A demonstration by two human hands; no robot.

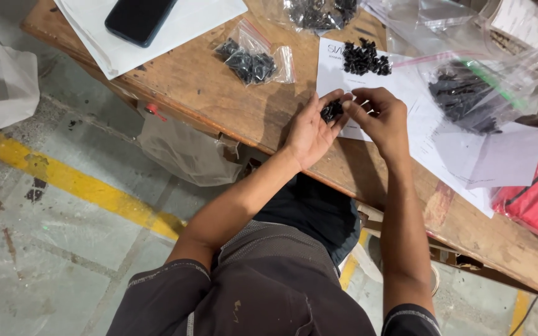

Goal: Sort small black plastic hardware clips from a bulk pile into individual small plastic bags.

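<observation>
While a small heap of tiny black plastic parts [331, 111] is cupped in the open left hand [311, 132] over the worn wooden table [219, 93], one part is pinched by the right hand [378, 118], near white paper [368, 84].

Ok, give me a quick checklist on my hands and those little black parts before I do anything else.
1. Black parts cupped in left hand: ok.
2. Right hand fingertips at the cupped parts: ok.
3. Whether right hand pinches a part: cannot tell.
4. Loose pile resting on white sheet: ok.
5. Small bag of parts away from table edge: ok.
6. Phone clear of hands: ok.
</observation>
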